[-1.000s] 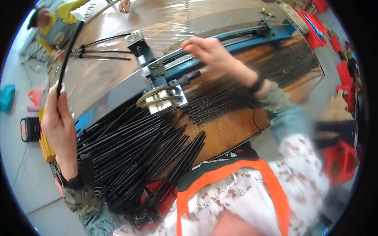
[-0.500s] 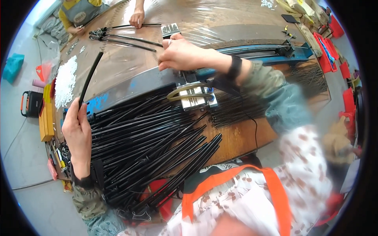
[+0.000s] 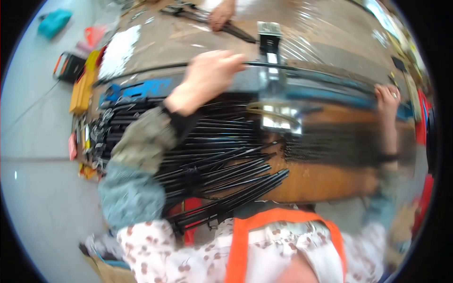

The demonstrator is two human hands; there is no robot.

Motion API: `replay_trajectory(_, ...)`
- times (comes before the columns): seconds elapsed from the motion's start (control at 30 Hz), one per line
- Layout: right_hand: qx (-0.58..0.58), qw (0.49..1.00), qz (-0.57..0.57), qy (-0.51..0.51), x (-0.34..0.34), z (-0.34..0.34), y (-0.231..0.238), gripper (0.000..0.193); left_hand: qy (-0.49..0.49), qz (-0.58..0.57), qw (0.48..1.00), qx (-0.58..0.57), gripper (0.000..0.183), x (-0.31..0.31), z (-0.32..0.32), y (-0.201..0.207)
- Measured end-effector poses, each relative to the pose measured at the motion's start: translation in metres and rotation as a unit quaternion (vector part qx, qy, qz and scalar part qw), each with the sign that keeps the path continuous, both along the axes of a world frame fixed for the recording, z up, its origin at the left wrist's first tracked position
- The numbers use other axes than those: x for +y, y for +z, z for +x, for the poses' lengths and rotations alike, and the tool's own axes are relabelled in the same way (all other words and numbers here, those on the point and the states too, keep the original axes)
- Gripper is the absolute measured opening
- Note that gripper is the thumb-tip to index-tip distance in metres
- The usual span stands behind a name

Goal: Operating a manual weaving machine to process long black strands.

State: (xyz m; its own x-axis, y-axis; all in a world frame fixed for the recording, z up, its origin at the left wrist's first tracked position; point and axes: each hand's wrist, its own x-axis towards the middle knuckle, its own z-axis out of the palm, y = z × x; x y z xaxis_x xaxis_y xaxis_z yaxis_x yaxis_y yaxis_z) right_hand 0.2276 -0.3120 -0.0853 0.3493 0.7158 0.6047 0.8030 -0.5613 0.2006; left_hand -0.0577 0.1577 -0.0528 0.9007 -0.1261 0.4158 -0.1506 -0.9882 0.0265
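Left of the metal block [image 3: 278, 123], the left hand [image 3: 207, 75] grasped a long black rod [image 3: 165, 67]. At right, the right hand [image 3: 388, 97] was curled; its hold was unclear.

There's the left arm [image 3: 134, 177], out wide and bent, slanting from the near left up toward the middle. The left wrist [image 3: 181, 108] carries on along that slant, and here's the left hand [image 3: 210, 73], back showing, fingers curled over in a grip and aimed right! Over on the right, the right arm [image 3: 383, 200] reaches almost straight for the far side; past the right wrist [image 3: 389, 144], the right hand [image 3: 388, 95] has bent fingers, their hold too blurred to judge.
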Motion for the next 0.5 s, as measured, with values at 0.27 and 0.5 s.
replay_trajectory(0.27, 0.045, 0.999, 0.026, -0.013, -0.011, 0.019, -0.040, 0.008, 0.054, -0.076, 0.995, 0.037, 0.031, 0.000, 0.008, -0.032)
replay_trajectory(0.5, 0.082, 0.995, 0.061, -0.015, 0.001, 0.016, -0.042, 0.010, 0.055, -0.193, 0.979, 0.033, 0.026, -0.011, 0.012, -0.031)
